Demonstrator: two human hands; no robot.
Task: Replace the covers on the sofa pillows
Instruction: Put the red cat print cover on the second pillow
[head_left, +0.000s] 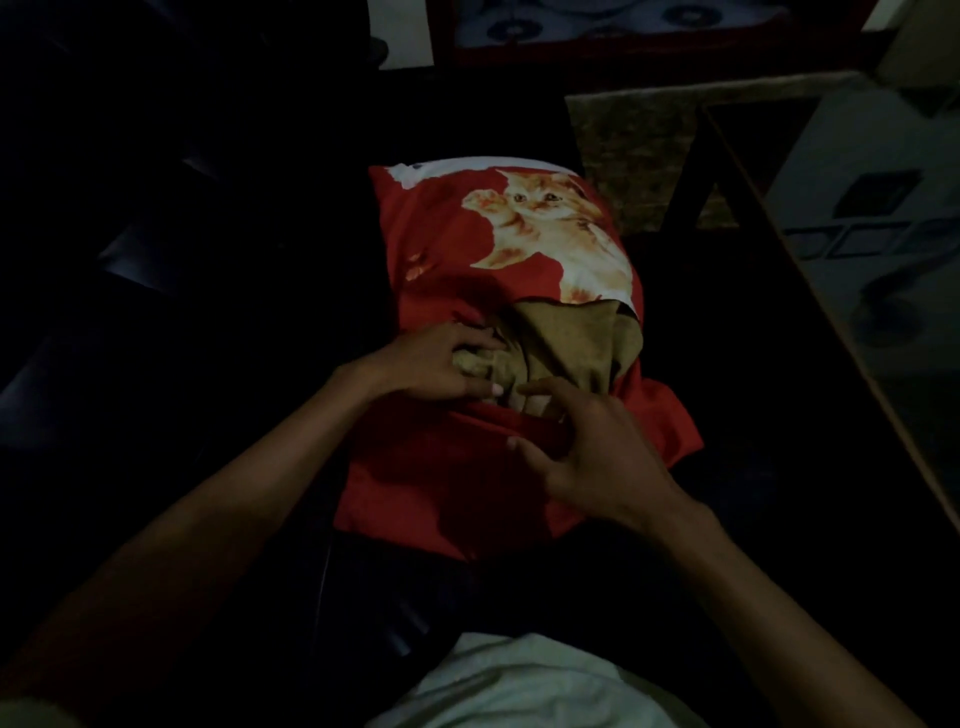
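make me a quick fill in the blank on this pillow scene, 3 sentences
1. The cover being worked on is mostly ____ in colour.
2. The animal printed on the cover is a ____.
3. The left hand grips the ____-coloured inner pillow at the cover's opening, with the right hand beside it.

Missing words: red; cat; tan

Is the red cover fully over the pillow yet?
No. The olive pillow still bulges out of the red cover opening.
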